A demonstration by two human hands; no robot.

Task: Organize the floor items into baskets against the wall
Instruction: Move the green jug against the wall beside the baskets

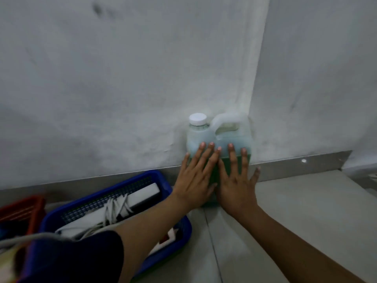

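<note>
A translucent plastic jug (pixel 219 136) with a white cap, a moulded handle and green liquid in its lower half stands upright on the floor against the wall. My left hand (pixel 196 175) and my right hand (pixel 236 180) lie flat on its front face, fingers straight and spread, side by side. A blue mesh basket (pixel 157 178) sits on the floor to the left of the jug, against the wall. It holds a white block with a dark edge and white cables. My left forearm crosses above it.
A red basket (pixel 24 209) stands at the far left edge, partly cut off. A metal skirting strip (pixel 295 164) runs along the foot of the white wall. Grey floor tiles (pixel 306 211) stretch to the right of the jug. A wall corner rises behind the jug.
</note>
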